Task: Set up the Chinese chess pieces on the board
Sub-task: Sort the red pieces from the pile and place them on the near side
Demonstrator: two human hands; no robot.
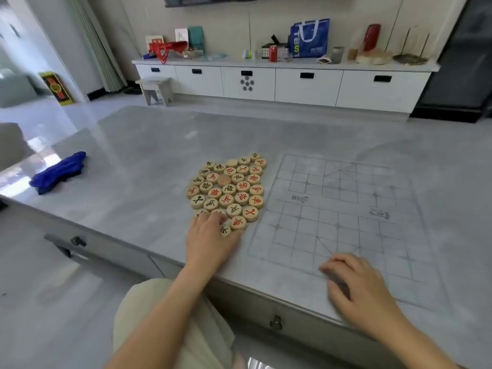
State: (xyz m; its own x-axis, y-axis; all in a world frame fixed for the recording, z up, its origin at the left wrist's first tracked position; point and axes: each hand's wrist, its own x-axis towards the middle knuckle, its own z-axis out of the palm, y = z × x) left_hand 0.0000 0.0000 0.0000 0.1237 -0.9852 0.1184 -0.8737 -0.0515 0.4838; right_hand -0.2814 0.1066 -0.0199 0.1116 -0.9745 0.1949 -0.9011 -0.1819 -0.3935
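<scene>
Nearest the camera, two bare forearms reach over the front edge of a grey marble-look table [149,145], with beige trousers [149,315] visible below. Right hand [356,286] lies palm down on the near edge of the board [343,217], fingers curled and blurred — holding nothing that I can see, though the blur hides the fingertips a bit. Left hand [210,238] rests palm down at the near end of the chess pieces [229,190], fingers spread over the closest discs and covering a few; cannot tell whether any piece is actually pinched under them. One black-marked piece [225,230] peeks out beside the fingers, touching a red-marked piece [238,223].

Pieces sit packed flat in a tight cluster on the table, just left of the board, not on it — round wooden discs with red or black characters, a couple blank side up. Board is a thin translucent sheet with a faint grid, palace diagonals and river characters; no pieces on it.

Further left on the table, well apart from the cluster, lies a crumpled blue cloth [60,173].

Beyond the table: a small white stool [155,90] on the floor, then a long white cabinet [287,83] against the wall, cluttered on top with a blue bag [310,37], red can [273,53] and red basket [166,49].
</scene>
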